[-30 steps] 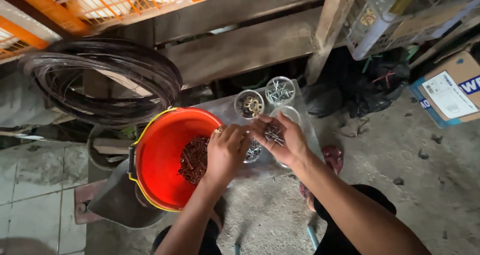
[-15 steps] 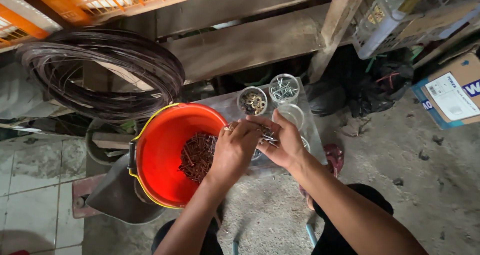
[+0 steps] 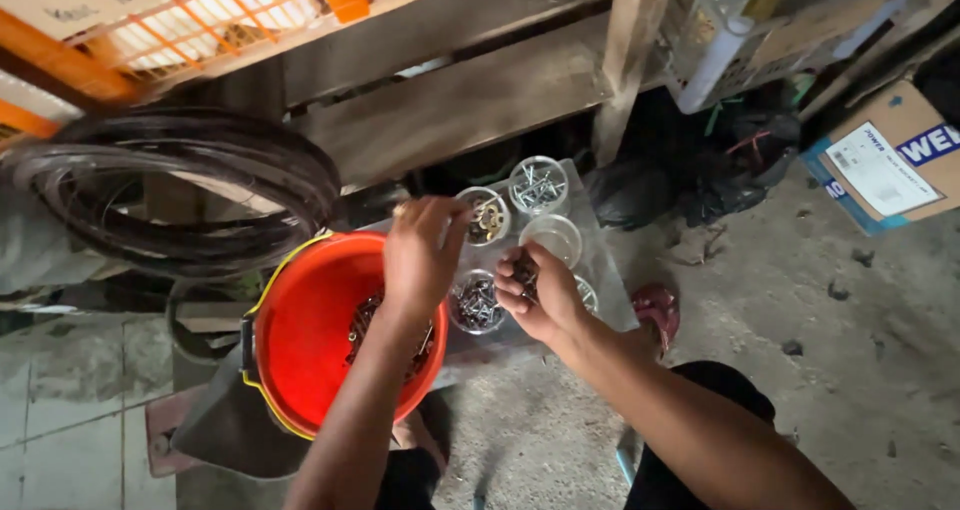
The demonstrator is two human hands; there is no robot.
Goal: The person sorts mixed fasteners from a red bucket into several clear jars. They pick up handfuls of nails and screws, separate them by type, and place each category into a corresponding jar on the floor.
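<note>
Head cam looking straight down: nearest is the orange bucket (image 3: 300, 360), with a dark heap of screws (image 3: 365, 320) left at its bottom. Left hand (image 3: 420, 255) hangs over the bucket's far rim, fingers pinched together near one small clear cup (image 3: 487, 218); can't tell what it's gripping. Right hand (image 3: 535, 290) is cupped around a small bunch of screws, just beside another cup (image 3: 477, 303) that's already well filled. Farther back, one cup of silvery nails (image 3: 537, 185) and one near-empty cup (image 3: 552, 238). Sorting looks partway done, plenty left. A black hose coil (image 3: 180, 195) sits at the left.
</note>
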